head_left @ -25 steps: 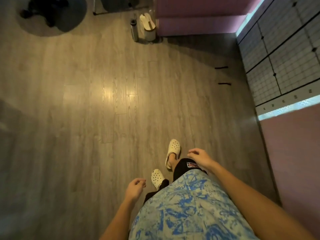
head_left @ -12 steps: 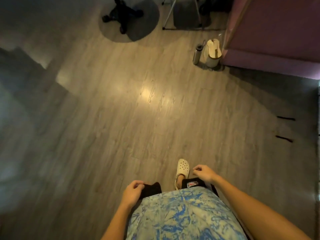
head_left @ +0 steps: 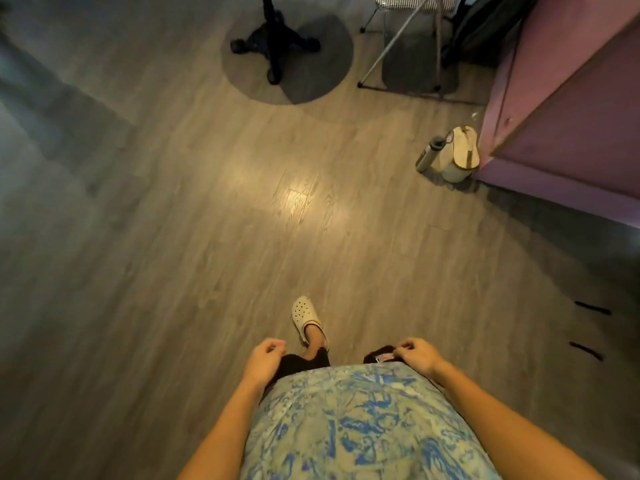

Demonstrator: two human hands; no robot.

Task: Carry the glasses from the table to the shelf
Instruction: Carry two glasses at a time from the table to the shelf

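- Swinging left since half a second ago, our view has slid the pink cabinet and the white bin toward the right edge, and the black stand base now sits nearer the top centre.
- Our left hand hangs at the hip, fingers curled loosely inward, holding nothing.
- Our right hand is likewise loosely curled and empty, fingertips touching the black shorts by a small label.
- No glasses, table or shelf appear anywhere in view.
- One pale perforated clog steps forward on the wood-grain floor; a patterned blue shirt fills the bottom.
- A grey bottle stands just beside the bin; a metal folding frame stands near the cabinet, and two black strips lie at right.
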